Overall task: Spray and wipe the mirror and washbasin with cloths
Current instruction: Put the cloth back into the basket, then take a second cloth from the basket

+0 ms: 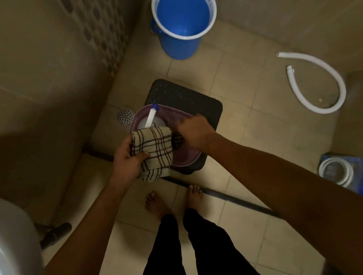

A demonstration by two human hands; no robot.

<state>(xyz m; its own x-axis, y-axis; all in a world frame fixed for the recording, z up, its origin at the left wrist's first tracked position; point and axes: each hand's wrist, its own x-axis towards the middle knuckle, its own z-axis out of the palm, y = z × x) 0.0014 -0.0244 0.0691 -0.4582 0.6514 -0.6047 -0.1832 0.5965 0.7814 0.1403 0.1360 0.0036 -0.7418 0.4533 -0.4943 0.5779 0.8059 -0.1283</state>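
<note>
Both forearms reach down; left hand grips the checked cloth, hanging lengthwise toward the floor, right hand just beside, its grip unclear.

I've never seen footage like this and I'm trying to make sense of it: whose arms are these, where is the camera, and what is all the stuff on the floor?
There is no machine here. A person wears a wide-angle camera on the head, looking down, so you see their own two arms, legs and bare feet in a tiled bathroom.

The left hand holds a checked cloth. The right hand reaches down into a purple basin, which sits on a dark stool. What its fingers are doing there is hidden. A white bottle with a blue tip also lies in the basin.

On the floor are a blue bucket of water, a loose white hose, a packaged coiled hose and a round drain. The white shape at lower left looks like the washbasin.
</note>
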